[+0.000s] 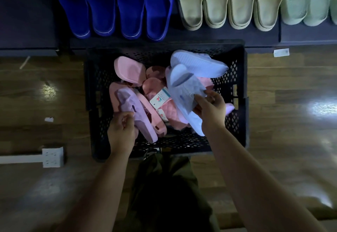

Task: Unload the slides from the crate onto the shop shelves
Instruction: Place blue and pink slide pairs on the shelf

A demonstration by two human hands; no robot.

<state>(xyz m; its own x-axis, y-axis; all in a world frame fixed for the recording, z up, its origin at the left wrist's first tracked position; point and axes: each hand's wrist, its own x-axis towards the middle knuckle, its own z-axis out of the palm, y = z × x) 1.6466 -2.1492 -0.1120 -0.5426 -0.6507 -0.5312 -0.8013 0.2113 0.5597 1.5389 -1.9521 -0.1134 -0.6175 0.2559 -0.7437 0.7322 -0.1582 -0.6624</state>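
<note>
The left grip (122,131) is curled round the near part of a lilac slide (135,111). The right grip (211,109) pinches a pale blue slide (182,102) by its edge. Both are over the black crate (243,89). Between them lie pink slides (128,69) and paper tags (160,98). A second pale slide (198,63) rests at the crate's 1 o'clock corner. At 12 o'clock the shelf (218,36) carries blue slides (116,7), beige slides (231,3) and green slides (310,5). A white power strip (52,157) lies on the floor at 8 o'clock.
</note>
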